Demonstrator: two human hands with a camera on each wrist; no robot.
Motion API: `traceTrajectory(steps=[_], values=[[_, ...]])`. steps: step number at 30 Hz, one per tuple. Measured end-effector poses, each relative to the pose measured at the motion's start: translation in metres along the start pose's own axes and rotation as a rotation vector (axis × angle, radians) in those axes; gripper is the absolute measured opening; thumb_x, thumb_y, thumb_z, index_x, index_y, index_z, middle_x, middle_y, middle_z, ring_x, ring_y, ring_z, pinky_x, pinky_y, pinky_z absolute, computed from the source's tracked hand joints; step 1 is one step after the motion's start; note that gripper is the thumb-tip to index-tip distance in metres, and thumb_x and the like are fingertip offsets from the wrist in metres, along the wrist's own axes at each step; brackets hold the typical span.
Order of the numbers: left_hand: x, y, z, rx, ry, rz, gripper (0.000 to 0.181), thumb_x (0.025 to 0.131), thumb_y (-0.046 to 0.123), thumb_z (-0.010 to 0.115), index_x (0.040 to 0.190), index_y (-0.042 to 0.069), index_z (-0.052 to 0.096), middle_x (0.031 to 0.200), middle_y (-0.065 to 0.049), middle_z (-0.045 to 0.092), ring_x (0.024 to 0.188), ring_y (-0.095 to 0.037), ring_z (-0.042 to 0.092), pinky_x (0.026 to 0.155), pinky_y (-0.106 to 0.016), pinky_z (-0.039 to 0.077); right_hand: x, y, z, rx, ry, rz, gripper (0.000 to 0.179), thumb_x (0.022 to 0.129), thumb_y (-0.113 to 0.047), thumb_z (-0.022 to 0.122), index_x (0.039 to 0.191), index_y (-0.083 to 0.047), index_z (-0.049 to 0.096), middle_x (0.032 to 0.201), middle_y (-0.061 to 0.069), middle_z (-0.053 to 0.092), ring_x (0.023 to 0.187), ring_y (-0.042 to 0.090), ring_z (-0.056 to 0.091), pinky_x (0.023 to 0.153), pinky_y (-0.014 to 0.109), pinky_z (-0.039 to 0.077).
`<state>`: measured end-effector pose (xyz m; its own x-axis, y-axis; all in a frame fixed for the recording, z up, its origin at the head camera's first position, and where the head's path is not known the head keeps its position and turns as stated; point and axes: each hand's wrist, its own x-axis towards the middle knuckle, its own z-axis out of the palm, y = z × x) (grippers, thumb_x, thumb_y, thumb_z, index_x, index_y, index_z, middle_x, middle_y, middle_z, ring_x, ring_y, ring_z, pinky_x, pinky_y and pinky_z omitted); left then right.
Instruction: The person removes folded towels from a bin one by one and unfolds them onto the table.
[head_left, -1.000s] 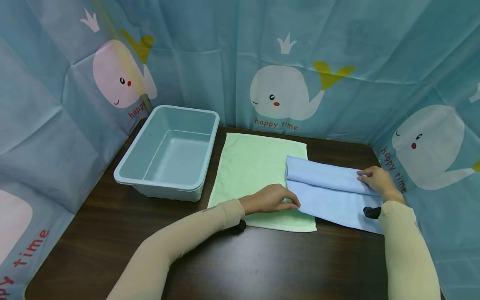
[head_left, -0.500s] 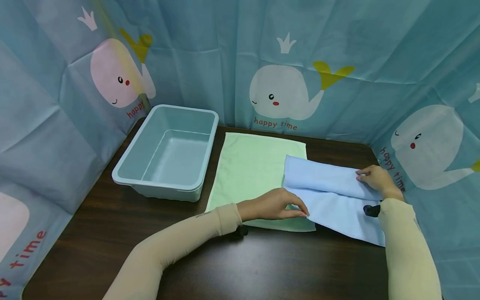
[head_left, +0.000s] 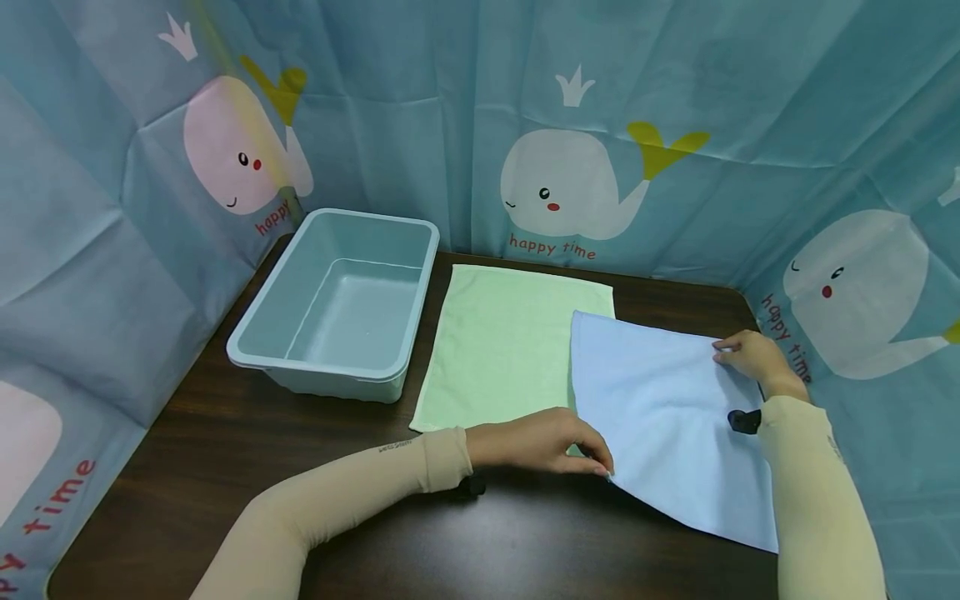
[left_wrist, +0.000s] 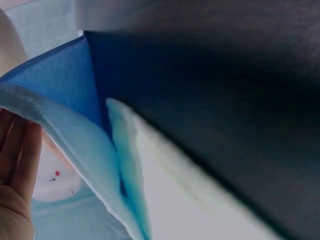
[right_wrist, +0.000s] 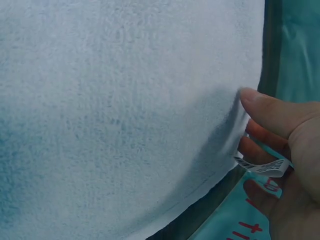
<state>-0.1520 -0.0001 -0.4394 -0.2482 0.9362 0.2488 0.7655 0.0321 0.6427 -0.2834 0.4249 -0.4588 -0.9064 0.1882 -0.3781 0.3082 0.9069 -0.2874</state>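
A light blue towel [head_left: 667,408] lies spread at the right of the table, its left part over a light green towel [head_left: 510,342]. My left hand [head_left: 543,440] pinches the blue towel's near left corner, slightly raised. In the left wrist view, fingers [left_wrist: 26,157] of that hand lie under the lifted edge. At the far right corner my right hand [head_left: 757,360] pinches the cloth. The right wrist view has the thumb on top of the towel's edge [right_wrist: 210,110], beside a small white label [right_wrist: 265,167].
A grey-blue plastic basin [head_left: 322,367] stands at the back left of the dark wooden table [head_left: 480,542]. Blue curtains [head_left: 420,150] printed with whales hang along the back and both sides.
My left hand has drawn the near corner toward me and the blue towel's folded-back layer has opened out flat. My right hand has kept its place at the far right corner.
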Motion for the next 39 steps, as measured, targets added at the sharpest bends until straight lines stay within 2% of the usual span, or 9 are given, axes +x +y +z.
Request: traceTrajectory(steps=[9, 14, 19, 25, 31, 35, 37, 39], values=[[-0.006, -0.003, 0.017, 0.042, -0.079, -0.019, 0.017, 0.099, 0.022, 0.061, 0.108, 0.016, 0.074, 0.102, 0.01, 0.076, 0.085, 0.018, 0.056, 0.078, -0.006, 0.049, -0.003, -0.003, -0.001, 0.001, -0.028, 0.024, 0.045, 0.096, -0.026, 0.065, 0.134, -0.002, 0.058, 0.143, 0.034, 0.039, 0.127, 0.054, 0.038, 0.104, 0.074, 0.032], [-0.008, -0.005, 0.022, 0.058, -0.105, -0.023, 0.017, 0.099, 0.023, 0.061, 0.107, 0.017, 0.074, 0.102, 0.011, 0.076, 0.086, 0.018, 0.058, 0.079, -0.006, 0.05, -0.007, -0.005, -0.002, -0.005, -0.031, 0.018, 0.045, 0.097, -0.027, 0.063, 0.134, -0.003, 0.058, 0.144, 0.034, 0.038, 0.128, 0.054, 0.037, 0.104, 0.074, 0.032], [-0.01, -0.009, 0.027, 0.079, -0.163, -0.054, 0.017, 0.1, 0.025, 0.06, 0.105, 0.018, 0.074, 0.102, 0.012, 0.075, 0.087, 0.016, 0.06, 0.08, -0.002, 0.046, -0.009, -0.006, -0.001, 0.006, -0.034, 0.021, 0.046, 0.097, -0.027, 0.063, 0.135, -0.003, 0.057, 0.145, 0.034, 0.037, 0.129, 0.054, 0.036, 0.104, 0.075, 0.031], [-0.012, -0.013, 0.035, 0.118, -0.22, -0.06, 0.013, 0.099, 0.024, 0.061, 0.1, 0.02, 0.074, 0.094, 0.015, 0.073, 0.081, 0.017, 0.056, 0.078, 0.001, 0.042, -0.008, -0.005, 0.0, 0.01, -0.036, 0.031, 0.048, 0.097, -0.028, 0.063, 0.137, -0.003, 0.056, 0.147, 0.034, 0.035, 0.132, 0.055, 0.033, 0.105, 0.075, 0.03], [-0.01, -0.012, 0.031, 0.135, -0.241, -0.068, 0.013, 0.099, 0.023, 0.061, 0.1, 0.019, 0.074, 0.093, 0.016, 0.073, 0.081, 0.017, 0.056, 0.078, 0.0, 0.043, -0.008, -0.005, -0.001, 0.007, -0.035, 0.013, 0.048, 0.096, -0.029, 0.064, 0.137, -0.003, 0.056, 0.147, 0.034, 0.035, 0.131, 0.056, 0.033, 0.104, 0.076, 0.03], [-0.004, -0.012, 0.018, 0.186, -0.209, -0.11, 0.016, 0.099, 0.023, 0.06, 0.107, 0.018, 0.074, 0.102, 0.014, 0.073, 0.093, 0.01, 0.062, 0.085, -0.004, 0.045, -0.011, -0.006, 0.0, 0.008, -0.03, 0.016, 0.049, 0.096, -0.029, 0.064, 0.137, -0.003, 0.055, 0.147, 0.034, 0.034, 0.131, 0.056, 0.032, 0.105, 0.075, 0.03], [-0.001, -0.014, 0.013, 0.253, -0.177, -0.161, 0.019, 0.099, 0.024, 0.06, 0.114, 0.018, 0.072, 0.114, 0.012, 0.072, 0.107, 0.004, 0.063, 0.093, -0.008, 0.046, -0.012, -0.007, 0.0, 0.003, -0.032, 0.023, 0.049, 0.097, -0.029, 0.064, 0.138, -0.003, 0.054, 0.148, 0.034, 0.033, 0.132, 0.056, 0.031, 0.105, 0.075, 0.029], [0.001, -0.017, 0.009, 0.341, -0.156, -0.239, 0.027, 0.099, 0.027, 0.061, 0.124, 0.018, 0.067, 0.129, 0.008, 0.066, 0.122, -0.003, 0.06, 0.102, -0.014, 0.045, -0.013, -0.009, 0.001, -0.001, -0.031, 0.029, 0.05, 0.097, -0.028, 0.064, 0.138, -0.003, 0.054, 0.148, 0.035, 0.033, 0.132, 0.057, 0.031, 0.106, 0.075, 0.029]])
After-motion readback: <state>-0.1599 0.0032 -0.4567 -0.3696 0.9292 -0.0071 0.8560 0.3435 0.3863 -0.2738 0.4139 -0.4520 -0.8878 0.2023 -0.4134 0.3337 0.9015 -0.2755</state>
